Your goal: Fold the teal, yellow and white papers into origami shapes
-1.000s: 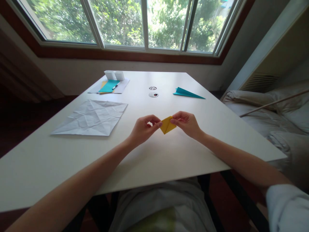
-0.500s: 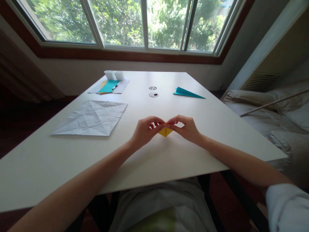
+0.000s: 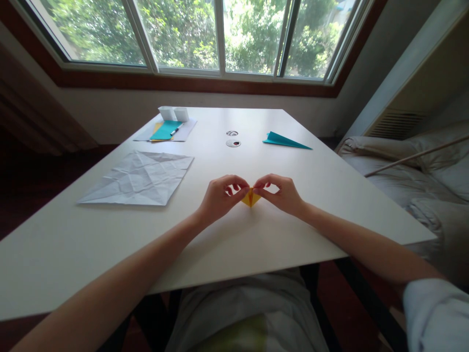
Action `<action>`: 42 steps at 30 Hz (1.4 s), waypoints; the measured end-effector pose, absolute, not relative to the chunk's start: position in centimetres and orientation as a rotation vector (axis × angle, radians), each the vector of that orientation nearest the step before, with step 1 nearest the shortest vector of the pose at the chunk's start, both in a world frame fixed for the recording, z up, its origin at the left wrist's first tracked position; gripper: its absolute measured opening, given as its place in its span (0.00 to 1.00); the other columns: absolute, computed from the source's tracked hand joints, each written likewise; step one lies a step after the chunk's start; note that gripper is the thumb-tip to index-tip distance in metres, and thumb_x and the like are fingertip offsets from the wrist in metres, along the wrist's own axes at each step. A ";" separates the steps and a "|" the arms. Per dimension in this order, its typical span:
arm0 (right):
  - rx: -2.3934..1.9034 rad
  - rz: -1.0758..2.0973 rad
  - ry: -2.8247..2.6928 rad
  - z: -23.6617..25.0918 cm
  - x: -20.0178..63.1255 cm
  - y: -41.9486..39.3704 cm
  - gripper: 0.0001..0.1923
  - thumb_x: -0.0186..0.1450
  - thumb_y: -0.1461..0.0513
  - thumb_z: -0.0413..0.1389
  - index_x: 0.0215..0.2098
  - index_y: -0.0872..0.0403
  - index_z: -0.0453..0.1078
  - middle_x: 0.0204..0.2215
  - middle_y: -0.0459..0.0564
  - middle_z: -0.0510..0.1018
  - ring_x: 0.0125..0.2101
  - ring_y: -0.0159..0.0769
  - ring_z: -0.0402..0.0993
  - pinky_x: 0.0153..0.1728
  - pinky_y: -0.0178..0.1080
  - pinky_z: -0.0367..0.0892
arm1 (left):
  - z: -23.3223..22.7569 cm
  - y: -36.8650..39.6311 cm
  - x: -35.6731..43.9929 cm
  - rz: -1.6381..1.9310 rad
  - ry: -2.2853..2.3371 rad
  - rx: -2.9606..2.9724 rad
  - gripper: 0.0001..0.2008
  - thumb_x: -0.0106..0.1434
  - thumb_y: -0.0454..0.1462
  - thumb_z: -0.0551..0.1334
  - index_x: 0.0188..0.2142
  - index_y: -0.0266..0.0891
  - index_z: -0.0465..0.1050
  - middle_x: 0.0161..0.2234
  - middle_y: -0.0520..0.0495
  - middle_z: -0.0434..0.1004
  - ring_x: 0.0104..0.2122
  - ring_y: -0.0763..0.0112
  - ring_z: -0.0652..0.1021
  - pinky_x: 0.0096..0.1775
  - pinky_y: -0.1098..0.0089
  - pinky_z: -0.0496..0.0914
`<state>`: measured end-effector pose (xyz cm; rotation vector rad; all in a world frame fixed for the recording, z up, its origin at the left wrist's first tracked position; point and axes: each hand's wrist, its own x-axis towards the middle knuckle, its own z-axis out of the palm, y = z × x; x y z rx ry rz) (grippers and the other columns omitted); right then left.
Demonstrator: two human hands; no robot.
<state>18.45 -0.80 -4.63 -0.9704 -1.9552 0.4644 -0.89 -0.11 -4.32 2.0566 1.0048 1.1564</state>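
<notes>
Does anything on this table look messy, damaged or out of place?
Only the white sheet on the left of the table: it lies flat but is heavily creased all over. The left hand and right hand pinch a small folded yellow paper; the teal folded paper looks neat.

Left hand (image 3: pixel 220 196) and right hand (image 3: pixel 281 193) meet fingertip to fingertip; both pinched closed.
</notes>
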 end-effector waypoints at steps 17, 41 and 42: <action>-0.970 0.561 -2.049 -4.6 19.7 -0.1 0.03 0.57 0.62 0.56 0.29 0.53 0.68 0.27 0.45 0.76 0.28 0.32 0.71 0.32 0.37 0.66 | -4.4 0.8 -1.9 1.012 1.088 2.076 0.05 0.54 0.36 0.59 0.28 0.37 0.71 0.26 0.50 0.73 0.26 0.75 0.72 0.27 0.75 0.65; -0.883 0.661 -2.356 -3.3 22.9 1.6 0.04 0.58 0.61 0.56 0.30 0.54 0.70 0.30 0.48 0.77 0.31 0.33 0.72 0.34 0.38 0.67 | -3.9 2.3 -4.0 0.826 1.189 2.102 0.05 0.50 0.35 0.57 0.24 0.37 0.69 0.24 0.52 0.72 0.27 0.72 0.71 0.30 0.73 0.65; -0.857 0.667 -2.359 -3.3 22.9 1.6 0.04 0.58 0.61 0.56 0.30 0.54 0.70 0.31 0.49 0.77 0.31 0.34 0.72 0.34 0.38 0.68 | -3.8 2.3 -4.0 0.821 1.190 2.103 0.04 0.50 0.35 0.57 0.24 0.37 0.69 0.23 0.52 0.72 0.27 0.72 0.71 0.30 0.73 0.65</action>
